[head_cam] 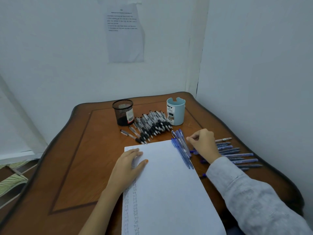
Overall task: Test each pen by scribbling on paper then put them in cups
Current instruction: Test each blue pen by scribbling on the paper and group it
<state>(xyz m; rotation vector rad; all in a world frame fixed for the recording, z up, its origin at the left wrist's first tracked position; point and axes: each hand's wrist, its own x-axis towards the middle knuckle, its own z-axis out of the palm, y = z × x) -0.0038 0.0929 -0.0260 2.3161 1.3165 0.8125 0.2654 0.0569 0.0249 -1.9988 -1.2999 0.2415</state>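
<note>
Here our left hand (130,164) lies flat on the paper (169,184). Our right hand (203,145), fingers curled, we cannot tell on what, is nearer the blue pens (182,148), just to its left, long axes running away from us.

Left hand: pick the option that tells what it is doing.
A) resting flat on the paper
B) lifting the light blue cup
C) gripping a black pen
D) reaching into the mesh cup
A: the left hand lies with its fingers straight on the upper left part of the paper and holds no pen.
</note>
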